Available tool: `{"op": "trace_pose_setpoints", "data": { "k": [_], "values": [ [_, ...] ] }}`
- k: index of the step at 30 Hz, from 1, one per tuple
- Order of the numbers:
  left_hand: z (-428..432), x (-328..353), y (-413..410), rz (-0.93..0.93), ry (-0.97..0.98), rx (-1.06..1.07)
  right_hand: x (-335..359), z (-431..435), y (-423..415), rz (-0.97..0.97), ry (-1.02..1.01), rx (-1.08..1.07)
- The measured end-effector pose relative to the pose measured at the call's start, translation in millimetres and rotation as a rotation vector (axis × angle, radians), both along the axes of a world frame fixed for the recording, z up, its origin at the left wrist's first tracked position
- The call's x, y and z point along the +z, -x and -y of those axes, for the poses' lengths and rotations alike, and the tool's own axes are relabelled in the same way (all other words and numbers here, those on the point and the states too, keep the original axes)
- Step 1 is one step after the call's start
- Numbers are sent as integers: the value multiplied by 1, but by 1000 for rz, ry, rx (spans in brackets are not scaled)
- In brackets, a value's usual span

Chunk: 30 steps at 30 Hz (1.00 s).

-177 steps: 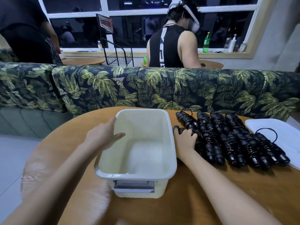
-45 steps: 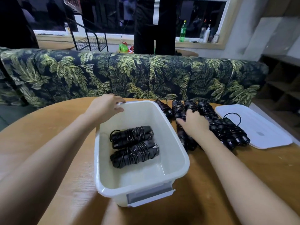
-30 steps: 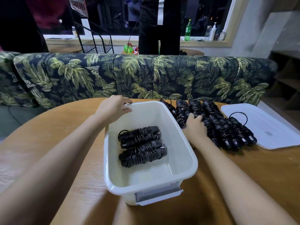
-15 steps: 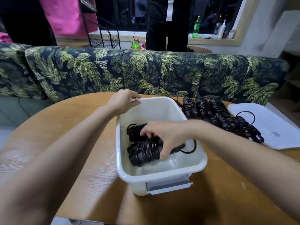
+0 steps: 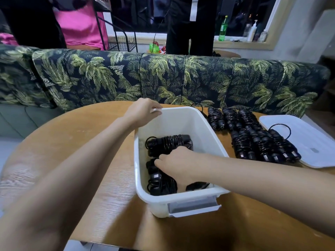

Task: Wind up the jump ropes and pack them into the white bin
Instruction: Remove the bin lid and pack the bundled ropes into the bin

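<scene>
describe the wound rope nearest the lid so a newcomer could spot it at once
On the round wooden table, right of the white bin, black wound jump ropes lie in two rows. Take the rightmost bundle of the near row, beside the flat white lid. Unlike its neighbours, it has a loose cord loop arching over the lid's edge.

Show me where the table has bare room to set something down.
Bare table lies left of the white bin and along the near edge in front of it. Crowded: wound jump ropes fill the strip between bin and lid.
</scene>
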State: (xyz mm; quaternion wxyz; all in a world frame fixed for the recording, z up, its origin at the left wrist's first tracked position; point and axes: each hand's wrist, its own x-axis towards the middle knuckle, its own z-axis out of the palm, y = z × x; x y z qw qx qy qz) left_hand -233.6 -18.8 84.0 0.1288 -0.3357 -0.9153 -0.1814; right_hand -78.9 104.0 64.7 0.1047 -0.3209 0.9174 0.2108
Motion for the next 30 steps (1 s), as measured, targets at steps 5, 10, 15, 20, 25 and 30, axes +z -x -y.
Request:
{"op": "trace_pose_setpoints", "data": {
  "k": [5,10,15,20,25,30],
  "values": [
    [0,1,2,6,1,-12,-2,0,9,-141,21,-32],
    [-1,-2,3,-3,5,65,0,-6,12,81,136,-105],
    [-5,-2,2,-8,0,47,-6,-5,10,-40,-4,-57],
    [-5,-3,6,93,-55,42,40,-38,17,181,604,-344],
    [-11,-3,1,111,-83,54,50,-135,10,-428,962,-753],
    [-21,-2,-8,111,-54,57,-14,-188,4,-347,478,-1323]
  ]
}}
